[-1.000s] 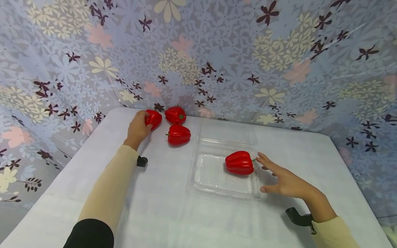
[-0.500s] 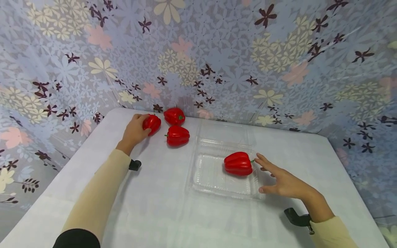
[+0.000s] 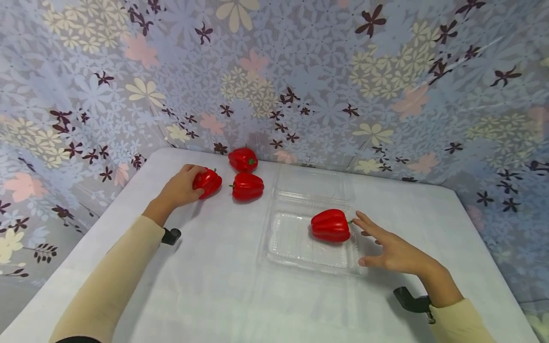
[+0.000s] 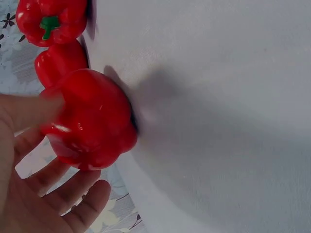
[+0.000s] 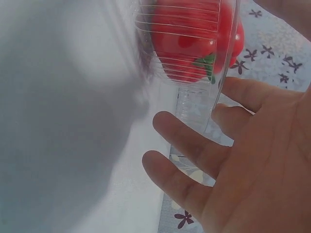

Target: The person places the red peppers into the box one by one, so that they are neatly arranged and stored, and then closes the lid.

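Note:
My left hand [image 3: 182, 187] grips a red bell pepper [image 3: 208, 183] at the back left of the table. In the left wrist view the thumb lies over that bell pepper [image 4: 97, 116] and the fingers reach beneath it. Two more red bell peppers, one behind [image 3: 241, 159] and one to the right [image 3: 249, 186], lie close by. My right hand [image 3: 392, 250] is held with fingers spread at the right rim of a clear plastic clamshell container [image 3: 283, 243]. Inside the container sits another red bell pepper [image 3: 329, 226], its green stem pointing at my fingertips.
The container's clear lid [image 3: 313, 183] lies folded back toward the rear. A white cloth covers the table [image 3: 214, 286]. Flowered fabric [image 3: 266, 71] rises along the back edge and both sides.
My left hand has drawn the bell pepper toward me and slightly left, away from the pepper at the back edge. The right hand stays put beside the container.

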Demonstrator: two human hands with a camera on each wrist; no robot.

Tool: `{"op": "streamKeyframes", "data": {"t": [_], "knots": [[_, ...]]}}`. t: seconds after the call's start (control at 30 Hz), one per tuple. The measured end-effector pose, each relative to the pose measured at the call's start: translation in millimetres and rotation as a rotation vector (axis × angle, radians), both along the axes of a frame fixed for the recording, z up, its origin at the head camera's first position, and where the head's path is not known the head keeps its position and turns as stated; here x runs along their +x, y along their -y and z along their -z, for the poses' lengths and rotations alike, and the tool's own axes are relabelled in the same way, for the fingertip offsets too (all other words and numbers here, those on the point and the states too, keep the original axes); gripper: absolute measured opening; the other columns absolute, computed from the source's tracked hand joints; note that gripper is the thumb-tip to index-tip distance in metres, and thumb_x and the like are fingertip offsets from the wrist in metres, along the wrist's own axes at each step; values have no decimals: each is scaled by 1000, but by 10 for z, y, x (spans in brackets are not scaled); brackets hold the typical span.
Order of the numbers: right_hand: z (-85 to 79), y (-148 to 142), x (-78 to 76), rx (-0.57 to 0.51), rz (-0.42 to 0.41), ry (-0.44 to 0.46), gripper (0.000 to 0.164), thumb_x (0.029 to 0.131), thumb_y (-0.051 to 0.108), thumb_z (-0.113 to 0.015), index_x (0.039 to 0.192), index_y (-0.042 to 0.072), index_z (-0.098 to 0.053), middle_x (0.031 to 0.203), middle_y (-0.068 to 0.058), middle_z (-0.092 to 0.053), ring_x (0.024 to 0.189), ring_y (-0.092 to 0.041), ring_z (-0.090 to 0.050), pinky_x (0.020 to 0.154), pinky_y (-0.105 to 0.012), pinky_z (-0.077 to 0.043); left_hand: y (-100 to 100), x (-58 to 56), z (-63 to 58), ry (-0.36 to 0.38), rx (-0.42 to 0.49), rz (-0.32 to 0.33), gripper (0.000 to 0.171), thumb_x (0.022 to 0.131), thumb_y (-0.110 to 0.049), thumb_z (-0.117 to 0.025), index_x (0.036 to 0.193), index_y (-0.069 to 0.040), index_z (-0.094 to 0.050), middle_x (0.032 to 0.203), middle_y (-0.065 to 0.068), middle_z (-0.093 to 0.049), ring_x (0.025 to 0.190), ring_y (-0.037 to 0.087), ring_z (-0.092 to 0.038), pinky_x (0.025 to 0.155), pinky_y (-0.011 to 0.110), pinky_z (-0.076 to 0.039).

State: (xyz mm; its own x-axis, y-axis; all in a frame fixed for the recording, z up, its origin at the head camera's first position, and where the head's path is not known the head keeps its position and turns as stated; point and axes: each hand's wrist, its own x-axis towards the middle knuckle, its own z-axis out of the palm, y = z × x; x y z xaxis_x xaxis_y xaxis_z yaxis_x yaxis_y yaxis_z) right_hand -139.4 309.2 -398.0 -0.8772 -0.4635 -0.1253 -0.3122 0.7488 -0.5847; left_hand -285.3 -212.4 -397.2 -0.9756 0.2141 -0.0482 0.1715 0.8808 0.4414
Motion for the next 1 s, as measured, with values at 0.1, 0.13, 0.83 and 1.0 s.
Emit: {"op": "streamKeyframes", "data": {"t": [0.1,0.13,0.83,1.0], "knots": [[-1,-3,5,-3,5,5,94,82,30,-79,156,6,-27,165,-23,-12,131,-49,-49,97,-73,-43,-29,-4,13,3,14,-15,66,87,-23,-73,142,-10,-40,150,21,-37,135,42,-41,101,60,-51],[0,-5,5,-3,7,9,94,82,30,-79,156,6,-27,166,-23,-12,131,-48,-49,97,-73,-43,-39,-4,21,3,22,-21,66,87,-23,-73,142,-9,-39,149,21,-37,135,42,-41,101,59,-51],[0,13,-10,8,9,1,94,81,29,-80,156,6,-27,165,-24,-15,130,-47,-51,96,-71,-45,-38,7,100,-67,-11,26,64,92,-19,-66,150,-14,-39,156,23,-31,138,47,-38,104,62,-47],[-1,6,-4,17,13,9,94,81,29,-80,156,6,-27,165,-24,-15,130,-46,-51,97,-70,-45,-45,5,97,-41,-9,24,65,92,-18,-67,151,-14,-38,156,23,-31,138,46,-38,104,62,-47]]}}
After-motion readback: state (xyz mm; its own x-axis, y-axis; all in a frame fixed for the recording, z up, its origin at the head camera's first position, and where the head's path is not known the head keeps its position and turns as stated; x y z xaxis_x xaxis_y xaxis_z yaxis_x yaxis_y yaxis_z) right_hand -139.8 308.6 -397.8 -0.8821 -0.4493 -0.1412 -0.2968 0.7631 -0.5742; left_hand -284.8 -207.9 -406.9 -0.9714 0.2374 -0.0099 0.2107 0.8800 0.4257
